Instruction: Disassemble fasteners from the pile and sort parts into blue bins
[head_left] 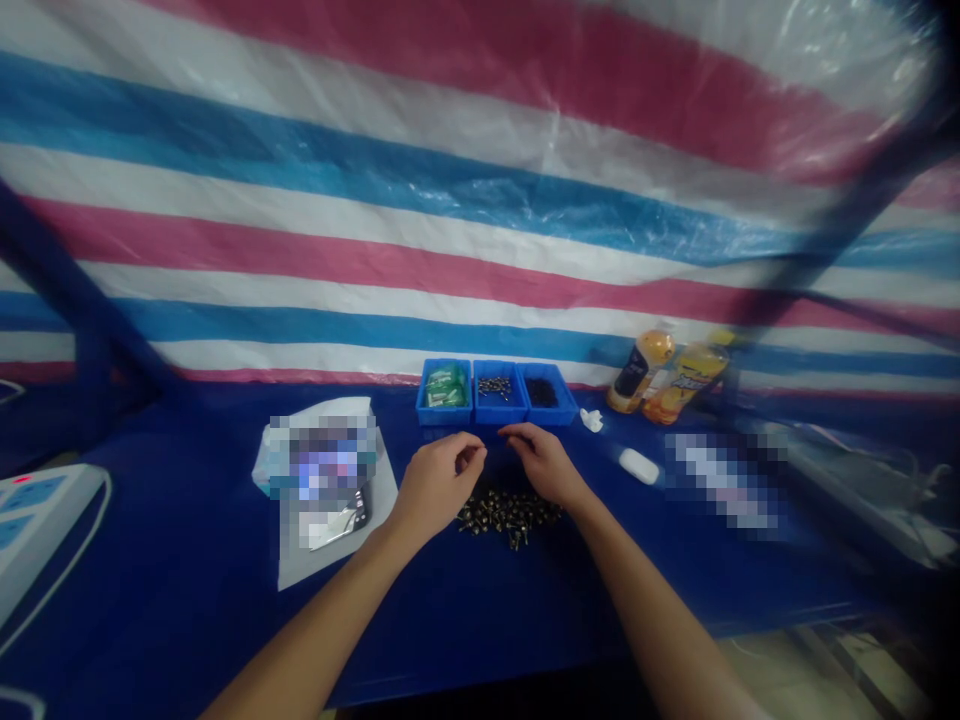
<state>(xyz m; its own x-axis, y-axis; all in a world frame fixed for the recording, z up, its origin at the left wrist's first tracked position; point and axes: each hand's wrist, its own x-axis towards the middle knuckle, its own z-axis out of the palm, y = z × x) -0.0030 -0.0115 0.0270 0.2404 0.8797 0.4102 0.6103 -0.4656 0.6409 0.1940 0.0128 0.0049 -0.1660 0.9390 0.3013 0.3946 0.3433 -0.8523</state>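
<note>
My left hand (pixel 441 478) is above the blue table, its thumb and fingers pinched together. Across a small gap, my right hand (pixel 546 462) has its fingertips drawn together and pointing left. Anything between the fingers of either hand is too small to make out. Just below and between the hands lies a loose pile of small brass-coloured and dark screw-like parts (pixel 510 515). Beyond them, three blue bins stand side by side: a left bin (pixel 444 414) with green packets, a middle bin (pixel 501 411) with small shiny metal pieces, and a right bin (pixel 553 413) with small black pieces.
Left of my hands, a white sheet (pixel 294 565) lies under a partly blurred package. A power strip (pixel 45 520) is at the far left. To the right are a white case (pixel 639 466), crumpled tissue (pixel 592 420), an orange drink bottle (pixel 637 375) and a yellow-labelled bottle (pixel 686 385).
</note>
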